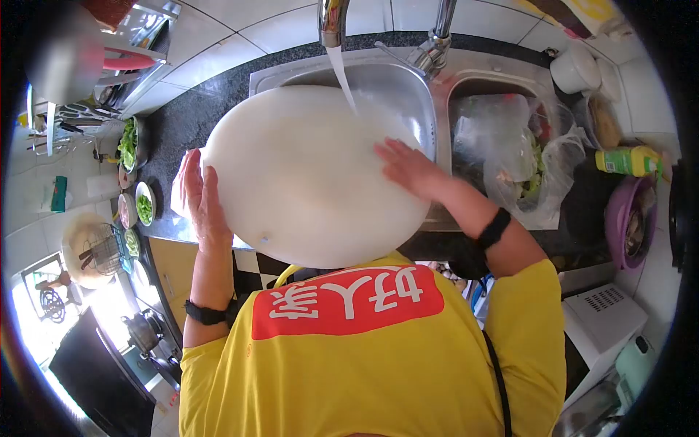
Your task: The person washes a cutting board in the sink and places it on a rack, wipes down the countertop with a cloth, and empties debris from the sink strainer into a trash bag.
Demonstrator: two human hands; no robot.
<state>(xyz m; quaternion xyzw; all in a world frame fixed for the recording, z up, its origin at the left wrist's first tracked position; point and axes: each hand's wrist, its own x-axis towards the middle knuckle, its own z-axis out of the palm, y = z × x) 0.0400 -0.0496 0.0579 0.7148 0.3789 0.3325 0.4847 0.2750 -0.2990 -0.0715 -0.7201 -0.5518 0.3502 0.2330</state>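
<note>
A large round white cutting board [306,175] leans tilted over the left sink basin [408,109]. My left hand [202,200] grips its left edge, thumb toward the face; part of the fingers is hidden. On the right part of the board's face, my right hand [409,169] lies with fingers stretched out, slightly blurred and holding nothing. Water runs from the faucet [333,25] in a stream that meets the board near its upper right edge.
In the right basin sit clear plastic bags [502,138] with greens. A yellow-green bottle [625,162] and a purple basin [630,226] stand at the right. Bowls of chopped greens [145,205] line the left counter. A second faucet [435,47] rises behind the sink.
</note>
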